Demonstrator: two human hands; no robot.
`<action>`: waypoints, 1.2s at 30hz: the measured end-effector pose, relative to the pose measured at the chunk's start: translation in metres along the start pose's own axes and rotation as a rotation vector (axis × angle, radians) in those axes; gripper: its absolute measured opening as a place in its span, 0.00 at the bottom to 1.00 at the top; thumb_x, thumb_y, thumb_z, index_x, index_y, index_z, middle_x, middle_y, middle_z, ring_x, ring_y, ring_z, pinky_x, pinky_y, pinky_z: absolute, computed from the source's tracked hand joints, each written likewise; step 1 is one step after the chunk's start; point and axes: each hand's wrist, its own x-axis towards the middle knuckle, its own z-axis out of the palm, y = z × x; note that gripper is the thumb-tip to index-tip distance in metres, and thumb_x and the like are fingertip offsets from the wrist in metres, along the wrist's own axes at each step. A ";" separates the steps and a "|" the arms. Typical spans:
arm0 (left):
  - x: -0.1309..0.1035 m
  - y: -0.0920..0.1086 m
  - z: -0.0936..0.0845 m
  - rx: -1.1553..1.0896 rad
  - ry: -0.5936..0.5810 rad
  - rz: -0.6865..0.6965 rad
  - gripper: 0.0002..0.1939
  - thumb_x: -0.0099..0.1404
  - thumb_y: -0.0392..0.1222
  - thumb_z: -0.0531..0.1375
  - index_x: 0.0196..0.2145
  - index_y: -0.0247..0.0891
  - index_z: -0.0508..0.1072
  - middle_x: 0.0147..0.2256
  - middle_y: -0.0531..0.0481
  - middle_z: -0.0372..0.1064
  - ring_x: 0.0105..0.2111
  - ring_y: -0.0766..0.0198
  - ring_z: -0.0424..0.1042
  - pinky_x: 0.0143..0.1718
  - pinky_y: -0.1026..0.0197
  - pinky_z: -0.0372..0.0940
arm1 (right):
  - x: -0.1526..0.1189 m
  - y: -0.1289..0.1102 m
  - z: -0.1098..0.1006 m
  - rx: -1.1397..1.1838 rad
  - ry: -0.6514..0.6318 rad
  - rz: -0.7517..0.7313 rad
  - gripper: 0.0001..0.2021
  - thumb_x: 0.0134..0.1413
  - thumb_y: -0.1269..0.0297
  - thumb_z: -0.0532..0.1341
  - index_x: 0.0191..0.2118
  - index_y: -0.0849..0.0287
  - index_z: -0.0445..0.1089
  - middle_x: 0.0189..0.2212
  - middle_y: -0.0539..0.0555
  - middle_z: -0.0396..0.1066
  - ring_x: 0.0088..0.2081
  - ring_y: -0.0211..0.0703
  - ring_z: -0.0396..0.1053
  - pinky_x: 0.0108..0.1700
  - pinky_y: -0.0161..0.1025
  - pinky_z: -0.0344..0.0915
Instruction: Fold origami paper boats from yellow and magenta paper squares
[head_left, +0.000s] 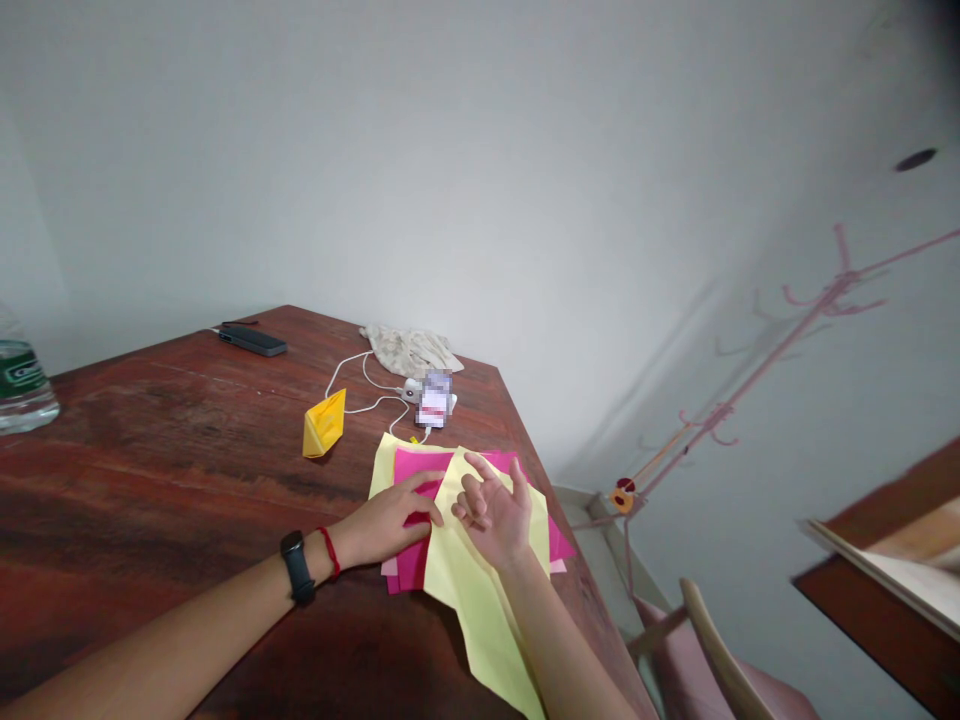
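Observation:
My left hand (391, 522) rests on bright pink paper (412, 568), fingers stretched and slightly bent. Its fingertips reach the left edge of a pale yellow sheet (457, 570). Whether they press on that edge I cannot tell. Over the same yellow sheet, my right hand (496, 515) is turned palm up, thumb and forefinger spread and other fingers loosely curled, with nothing held. The sheet is creased and runs down under my right forearm. More pink and pale yellow paper lies stacked beneath it. A folded yellow paper shape (324, 425) stands to the left of the stack.
Behind the papers lie a phone (433, 405) with white cables and a crumpled cloth (412, 350). A dark power bank-like device (253, 340) and a water bottle (24, 385) are farther left. Right of the table (247, 480) are a chair (697, 640) and a pink coat stand (780, 350).

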 end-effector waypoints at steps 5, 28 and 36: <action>0.008 -0.002 -0.006 -0.112 0.102 -0.053 0.04 0.65 0.41 0.63 0.32 0.40 0.77 0.60 0.41 0.66 0.61 0.52 0.64 0.63 0.48 0.57 | 0.002 -0.011 -0.010 0.030 0.083 -0.030 0.25 0.63 0.43 0.53 0.46 0.60 0.75 0.14 0.42 0.60 0.12 0.31 0.44 0.25 0.35 0.64; 0.020 -0.005 -0.038 -0.772 0.714 -0.587 0.16 0.57 0.50 0.68 0.33 0.38 0.68 0.38 0.46 0.74 0.38 0.58 0.78 0.32 0.60 0.76 | 0.019 -0.002 -0.044 -0.867 0.500 -0.341 0.23 0.52 0.42 0.64 0.24 0.58 0.65 0.10 0.42 0.56 0.13 0.31 0.51 0.16 0.32 0.46; 0.023 -0.018 -0.032 -0.935 0.679 -0.505 0.23 0.59 0.60 0.65 0.40 0.36 0.73 0.45 0.41 0.75 0.42 0.55 0.77 0.40 0.57 0.74 | 0.022 0.005 -0.039 -0.629 0.388 -0.249 0.17 0.45 0.54 0.71 0.36 0.61 0.72 0.26 0.53 0.77 0.18 0.36 0.68 0.21 0.33 0.67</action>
